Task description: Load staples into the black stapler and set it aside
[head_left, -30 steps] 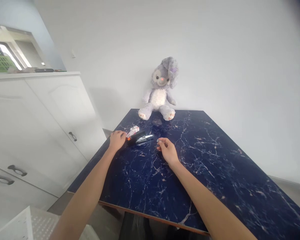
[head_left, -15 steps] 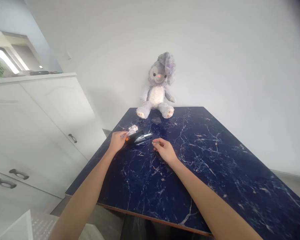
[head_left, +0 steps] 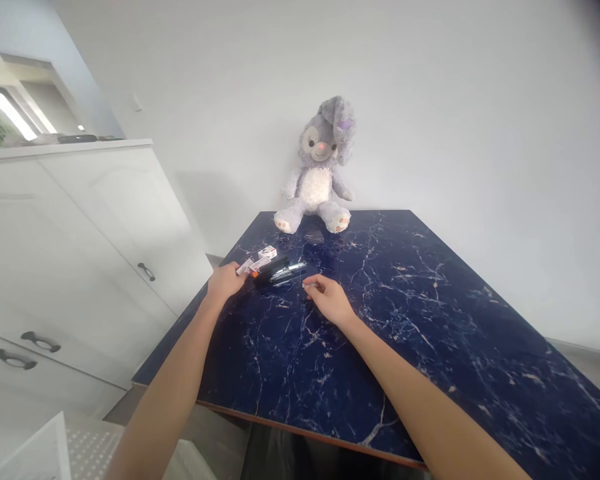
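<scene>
A black stapler (head_left: 279, 271), opened out with its metal rail showing, lies on the dark blue marble table (head_left: 390, 313). My left hand (head_left: 225, 281) is closed at the stapler's orange rear end, its fingers pinching a small white box (head_left: 245, 267). A second small white and red box (head_left: 267, 253) lies just behind the stapler. My right hand (head_left: 327, 298) rests on the table to the right of the stapler, its thumb and fingers pinched on a tiny silvery strip (head_left: 309, 285) that I cannot name for sure.
A grey plush rabbit (head_left: 319, 170) sits at the table's far edge against the white wall. A white cabinet (head_left: 80, 227) with dark handles stands on the left. A white perforated object (head_left: 55, 450) shows at the bottom left.
My left hand has slid a little left and now pinches a small white box at the stapler's end. My right hand has edged left towards the stapler, still pinched.
</scene>
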A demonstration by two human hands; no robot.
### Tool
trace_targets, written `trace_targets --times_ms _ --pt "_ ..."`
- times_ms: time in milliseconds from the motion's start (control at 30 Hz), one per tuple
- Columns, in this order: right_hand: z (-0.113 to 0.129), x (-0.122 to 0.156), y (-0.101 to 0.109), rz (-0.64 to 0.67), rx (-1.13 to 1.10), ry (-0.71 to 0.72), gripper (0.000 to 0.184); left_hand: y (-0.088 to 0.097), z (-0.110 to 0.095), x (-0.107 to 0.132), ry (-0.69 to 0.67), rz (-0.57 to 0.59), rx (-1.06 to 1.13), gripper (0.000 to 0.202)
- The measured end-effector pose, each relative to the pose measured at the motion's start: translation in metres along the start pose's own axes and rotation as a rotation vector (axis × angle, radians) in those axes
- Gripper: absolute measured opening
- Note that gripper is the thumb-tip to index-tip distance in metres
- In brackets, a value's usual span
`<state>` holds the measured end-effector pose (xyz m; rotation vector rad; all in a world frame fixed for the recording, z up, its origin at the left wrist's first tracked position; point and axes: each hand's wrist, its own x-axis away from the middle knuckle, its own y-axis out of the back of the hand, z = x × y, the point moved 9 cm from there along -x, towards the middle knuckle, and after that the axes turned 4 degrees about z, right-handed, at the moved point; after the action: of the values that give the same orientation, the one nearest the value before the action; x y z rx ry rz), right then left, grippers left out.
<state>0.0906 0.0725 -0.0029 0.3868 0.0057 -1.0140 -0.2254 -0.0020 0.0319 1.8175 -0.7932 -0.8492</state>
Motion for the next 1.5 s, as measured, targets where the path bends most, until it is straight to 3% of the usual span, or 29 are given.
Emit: trace_targets --times_ms 133,233,333,467,567,667,800,1033,1200,1367,1500 --pt "0.005 0.003 0.000 -0.011 0.035 0.004 0.021 0.029 -0.018 0.010 -0.036 -0.183 0.170 0.031" --pt "0.015 0.009 0.002 -0.023 0.066 -0.002 0.024 0.034 -0.038 0.018 -0.116 -0.165 0.534 0.040" --pt "0.024 0.013 0.002 -0.014 0.055 -0.014 0.033 0.017 -0.071 0.029 -0.217 0.071 0.810 0.045" --pt "0.030 0.013 0.001 0.018 0.016 0.018 0.039 -0.009 -0.115 0.061 -0.361 0.515 0.956 0.043" --pt "0.033 0.012 -0.003 0.076 0.006 0.082 0.033 -0.023 -0.131 0.081 -0.365 0.809 1.105 0.044" --pt "0.032 0.011 -0.003 0.080 -0.003 0.098 0.032 -0.030 -0.132 0.086 -0.299 0.929 1.267 0.045" --pt "0.021 0.005 -0.001 0.037 -0.109 0.052 0.034 -0.033 -0.124 0.077 -0.262 0.826 1.200 0.042" --pt "-0.009 -0.001 0.019 -0.246 -0.330 -0.070 0.029 -0.032 -0.111 0.060 -0.233 0.575 1.094 0.045" --pt "0.004 0.010 0.031 -0.345 -0.285 -0.019 0.030 -0.030 -0.108 0.053 -0.257 0.466 1.030 0.042" --pt "0.020 0.013 0.031 -0.331 -0.191 0.091 0.026 -0.029 -0.110 0.054 -0.319 0.406 0.935 0.035" --pt "0.019 0.011 0.030 -0.318 -0.070 0.059 0.022 -0.032 -0.115 0.056 -0.377 0.399 0.884 0.029"
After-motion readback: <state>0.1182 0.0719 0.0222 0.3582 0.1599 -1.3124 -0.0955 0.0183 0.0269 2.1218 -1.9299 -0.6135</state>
